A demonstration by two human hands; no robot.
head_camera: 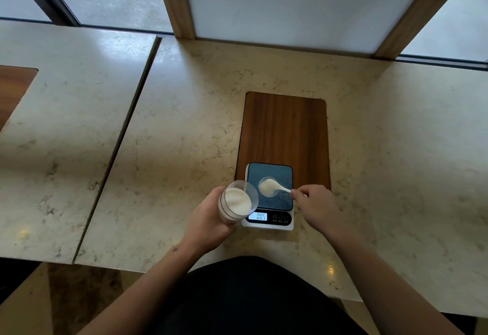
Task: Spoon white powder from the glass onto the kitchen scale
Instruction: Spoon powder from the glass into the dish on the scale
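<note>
A clear glass (237,201) holding white powder is tilted toward the scale, gripped by my left hand (211,218) just left of the scale. The white kitchen scale (269,197) has a dark platform and a lit display (258,216) reading 005. My right hand (315,204) pinches the handle of a white spoon (272,187). The spoon's bowl is heaped with powder and sits over a small clear dish (268,186) on the platform.
The scale stands on the near end of a dark wooden inlay (285,128) in the marble counter (171,149). A seam separates a second counter slab (66,123) at the left. A white panel with wooden frame (174,1) rises at the back.
</note>
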